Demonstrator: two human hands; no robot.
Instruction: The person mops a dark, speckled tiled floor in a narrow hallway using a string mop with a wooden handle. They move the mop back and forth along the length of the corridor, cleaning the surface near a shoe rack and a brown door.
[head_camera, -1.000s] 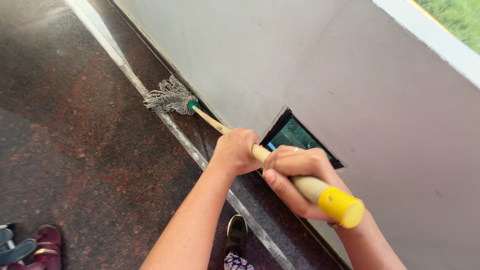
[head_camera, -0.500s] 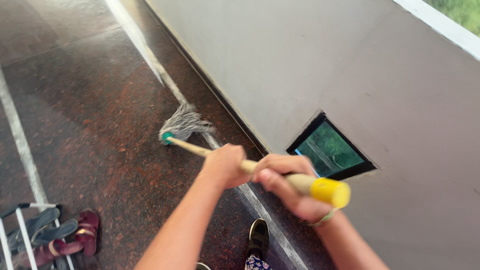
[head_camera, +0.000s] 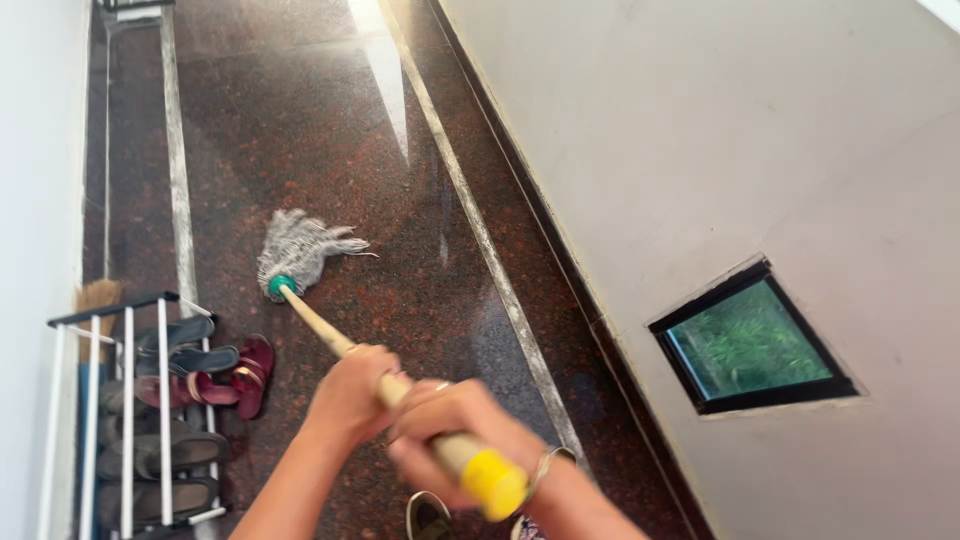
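Gripping a wooden mop handle (head_camera: 325, 340) with both hands, blurred by motion. Left hand (head_camera: 350, 392) is wrapped fully round the shaft, fingers closed, lower down the stick; right hand (head_camera: 455, 430) is closed round it just behind and touching the left, right below the yellow end cap (head_camera: 493, 484), which sticks out past the right hand toward the camera. A bangle (head_camera: 545, 465) sits on the right wrist. From the left hand the shaft runs forward and left to a green collar (head_camera: 280, 288), and the grey string mop head (head_camera: 298, 248) lies flat on the dark red speckled floor (head_camera: 330, 130), well ahead of both hands. Left of the left hand: a white-railed shoe rack (head_camera: 125, 420) with dark sandals, and a pair of maroon sandals (head_camera: 215, 385) beside it, near the shaft but apart from it. A broom's bristles (head_camera: 97, 296) show behind the rack against the white left wall. Right of the hands a pale stripe (head_camera: 490, 250) runs along the floor, then a grey wall (head_camera: 700, 130) with a dark-framed low window (head_camera: 752, 340) showing green. Just under the hands, a sandalled foot (head_camera: 430, 515), partly cut off by the frame edge.
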